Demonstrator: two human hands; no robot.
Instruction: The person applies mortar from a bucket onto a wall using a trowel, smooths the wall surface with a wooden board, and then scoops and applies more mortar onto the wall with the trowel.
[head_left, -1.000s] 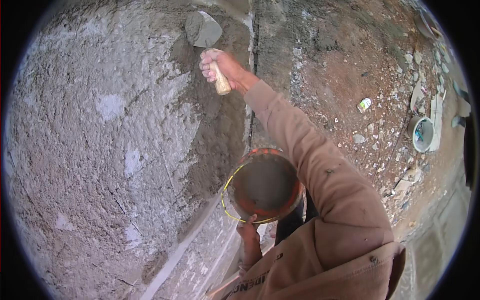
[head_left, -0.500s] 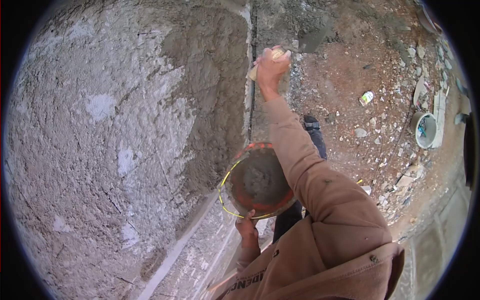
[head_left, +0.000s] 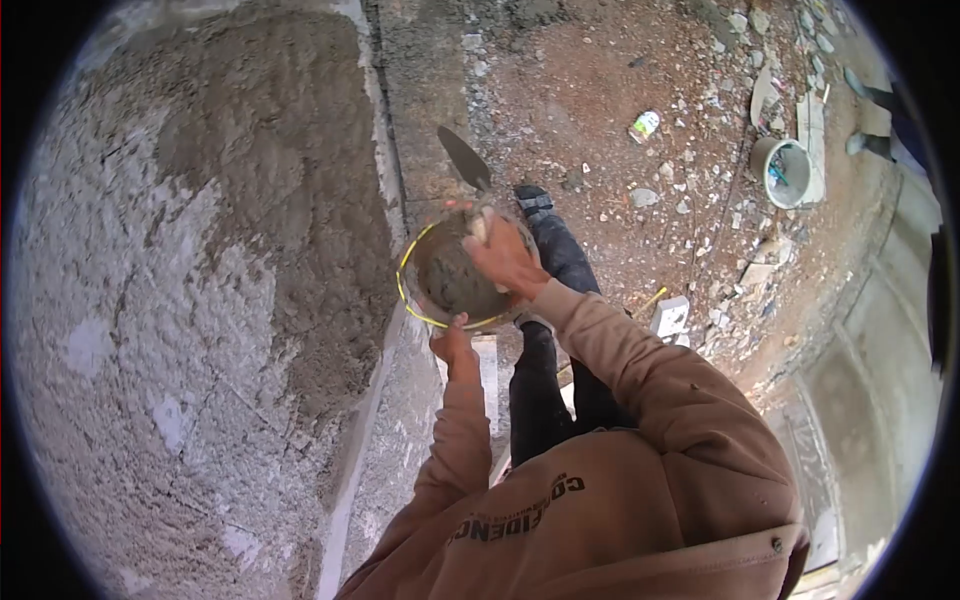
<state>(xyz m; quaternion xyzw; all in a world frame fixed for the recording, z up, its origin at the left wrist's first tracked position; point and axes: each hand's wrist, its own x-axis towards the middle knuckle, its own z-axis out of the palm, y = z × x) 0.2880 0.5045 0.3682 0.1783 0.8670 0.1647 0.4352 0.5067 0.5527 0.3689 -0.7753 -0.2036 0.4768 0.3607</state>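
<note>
My left hand (head_left: 456, 346) is closed on the near rim of a round bowl (head_left: 403, 285) edged with a yellow band. Wet grey mortar (head_left: 455, 272) lies inside it. Over the bowl's right side, my right hand (head_left: 503, 258) is wrapped round the handle of a trowel. The pointed trowel blade (head_left: 463, 160) sticks out past the far rim, over the ground by the wall. Part of the bowl is hidden behind my right hand.
A rough wall (head_left: 150, 300) fills the left, with darker wet plaster (head_left: 280, 130) on it. Rubble-strewn soil (head_left: 600, 110) lies on the right, with a can (head_left: 644, 126), a bucket (head_left: 785, 172) and a white block (head_left: 670, 315). Another person's legs (head_left: 880, 120) show at far right.
My right hand has come back from the wall's base to the bowl with the trowel. The bowl, still in my left hand, appears further up and left as the view shifted.
</note>
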